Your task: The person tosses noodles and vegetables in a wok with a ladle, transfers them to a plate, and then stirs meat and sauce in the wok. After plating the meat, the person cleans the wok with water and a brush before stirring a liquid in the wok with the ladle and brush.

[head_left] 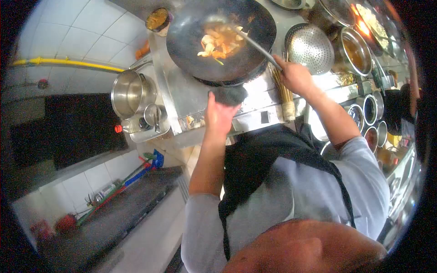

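A large dark wok (pixel 186 54) sits on the stove, with pale and orange food pieces (pixel 221 42) in some liquid at its middle. My right hand (pixel 295 77) is closed round the long metal handle of a ladle (pixel 259 48), whose head reaches into the food. At the wok's near edge, my left hand (pixel 220 113) grips a dark cloth (pixel 227 95) pressed toward the rim; whether the wok's handle is under the cloth is hidden. A bamboo brush (pixel 284 93) lies just beside my right forearm.
A perforated strainer (pixel 310 49) and a pan of brown liquid (pixel 356 51) are on the right, near a flame (pixel 362 25). Steel pots (pixel 132 93) and a red-capped bottle (pixel 129 126) stand at left. Several metal containers (pixel 369 109) line the right side.
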Available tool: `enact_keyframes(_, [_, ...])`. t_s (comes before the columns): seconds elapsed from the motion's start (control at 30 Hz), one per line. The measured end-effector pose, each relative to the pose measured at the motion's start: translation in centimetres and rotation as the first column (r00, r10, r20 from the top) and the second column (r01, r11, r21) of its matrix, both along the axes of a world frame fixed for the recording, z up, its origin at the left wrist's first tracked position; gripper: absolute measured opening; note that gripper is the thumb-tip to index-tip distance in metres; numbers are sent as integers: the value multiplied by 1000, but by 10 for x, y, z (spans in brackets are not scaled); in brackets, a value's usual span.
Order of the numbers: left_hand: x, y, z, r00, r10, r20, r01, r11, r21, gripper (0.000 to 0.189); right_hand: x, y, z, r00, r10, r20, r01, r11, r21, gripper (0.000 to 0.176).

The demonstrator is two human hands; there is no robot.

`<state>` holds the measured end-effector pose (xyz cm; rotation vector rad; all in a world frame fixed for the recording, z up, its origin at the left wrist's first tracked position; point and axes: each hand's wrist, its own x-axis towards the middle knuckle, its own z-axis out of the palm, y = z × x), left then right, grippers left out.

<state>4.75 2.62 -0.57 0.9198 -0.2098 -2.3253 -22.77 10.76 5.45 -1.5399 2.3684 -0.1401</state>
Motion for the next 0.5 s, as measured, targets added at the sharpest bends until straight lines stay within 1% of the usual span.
enact_keyframes(0.03, [-10, -10, 2, 1000, -9, -7, 9, 1000, -1, 52, 3, 0, 3, 997, 65, -31, -64, 997, 51, 65])
enact_keyframes(0.07, [-19, -18, 5, 995, 1, -95, 0, 1000, 12, 57, 4, 4, 13, 998, 54, -39, -52, 997, 50, 65])
enact_keyframes(0.1, [-26, -20, 7, 983, 10, -184, -5, 1000, 30, 62, 4, 17, 27, 991, 117, -67, -114, 993, 37, 68])
enact_keyframes(0.13, [-33, -15, 8, 996, 70, -51, -70, 998, 3, 50, 6, 30, 36, 979, 181, -97, -179, 983, 28, 70])
enact_keyframes(0.17, [-38, -14, -1, 996, 61, -61, -61, 998, 5, 50, 7, 44, 35, 979, 172, -106, -170, 985, 30, 70])
enact_keyframes(0.2, [-42, -14, -16, 997, 61, -53, -61, 998, 3, 50, 7, 60, 32, 976, 161, -144, -161, 987, 10, 72])
enact_keyframes(0.23, [-44, -16, -21, 997, 60, -43, -60, 998, 2, 51, 12, 73, 33, 972, 148, -180, -152, 988, -10, 75])
enact_keyframes(0.27, [-48, -21, -25, 994, 25, -106, -20, 999, 51, 42, 15, 83, 43, 985, 125, -121, -129, 991, -29, 73])
enact_keyframes(0.3, [-55, -29, -30, 994, 15, -112, -9, 999, 50, 42, 16, 86, 61, 985, 114, -127, -119, 993, -29, 73])
enact_keyframes(0.37, [-71, -43, -57, 985, -143, 93, 146, 989, -25, 36, 19, 95, 100, 991, 41, 126, -48, 997, 56, 68])
enact_keyframes(0.4, [-76, -42, -77, 988, -106, 115, 115, 991, -73, 32, 16, 105, 110, 982, 75, 171, -78, 997, 11, 65])
enact_keyframes(0.43, [-69, -33, -65, 986, -118, 118, 128, 989, -76, 32, 12, 115, 122, 970, 114, 215, -109, 993, -36, 62])
enact_keyframes(0.47, [-60, -19, -36, 987, -125, 99, 132, 989, -66, 32, 23, 116, 157, 987, 12, 163, -46, 977, 207, 64])
enact_keyframes(0.5, [-50, -8, -18, 988, -130, 79, 135, 989, -59, 33, 21, 127, 163, 985, 87, 151, -115, 975, 190, 65])
